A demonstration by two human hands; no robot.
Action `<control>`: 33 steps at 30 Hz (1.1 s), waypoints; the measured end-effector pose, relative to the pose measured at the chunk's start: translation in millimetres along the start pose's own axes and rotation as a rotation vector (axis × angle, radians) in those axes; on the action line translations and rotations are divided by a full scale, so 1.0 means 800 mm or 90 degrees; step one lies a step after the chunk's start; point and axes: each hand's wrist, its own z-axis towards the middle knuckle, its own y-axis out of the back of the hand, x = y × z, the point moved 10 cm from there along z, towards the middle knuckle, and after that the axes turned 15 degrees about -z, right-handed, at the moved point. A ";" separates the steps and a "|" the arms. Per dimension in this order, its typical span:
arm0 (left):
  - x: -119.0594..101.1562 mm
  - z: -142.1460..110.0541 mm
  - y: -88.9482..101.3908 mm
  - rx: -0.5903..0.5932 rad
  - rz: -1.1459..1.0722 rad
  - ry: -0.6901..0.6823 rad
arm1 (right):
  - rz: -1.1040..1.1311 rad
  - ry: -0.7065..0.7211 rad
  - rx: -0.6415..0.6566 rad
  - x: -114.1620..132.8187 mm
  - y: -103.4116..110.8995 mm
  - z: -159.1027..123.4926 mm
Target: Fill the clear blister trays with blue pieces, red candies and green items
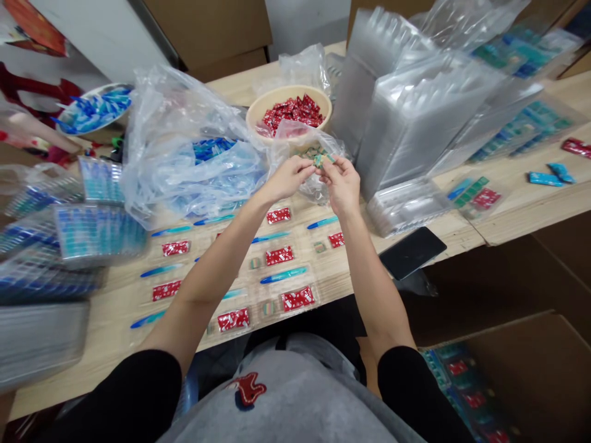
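Observation:
My right hand (344, 184) pinches small green-and-tan striped squares (324, 160) in its fingertips. Close beside it, my left hand (287, 178) has its fingers pressed together; whatever lies between them is too small to make out. Both hands are over a clear plastic bag (318, 189) that holds more striped pieces. Nearer my body, clear plastic trays lie in rows on the table. In them are blue pens (283, 275), red patterned packets (298, 298) and striped squares (268, 307). My left forearm hides some of the trays.
Behind my hands is a cream bowl (253, 117) of red packets. Tall stacks of clear trays (415, 123) rise at right, near a black phone (412, 252). At left are a bag of blue pens (212, 149), a metal bowl (108, 126) and filled tray stacks (99, 234).

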 end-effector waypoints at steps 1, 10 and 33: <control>0.004 0.000 0.002 -0.019 -0.037 0.009 | -0.006 -0.004 -0.021 -0.001 0.004 0.000; 0.034 0.005 0.022 -0.159 -0.281 0.053 | -0.018 -0.003 -0.071 0.003 0.015 -0.004; 0.013 0.000 0.019 -0.201 -0.191 0.014 | -0.149 0.221 -0.102 0.056 0.006 -0.016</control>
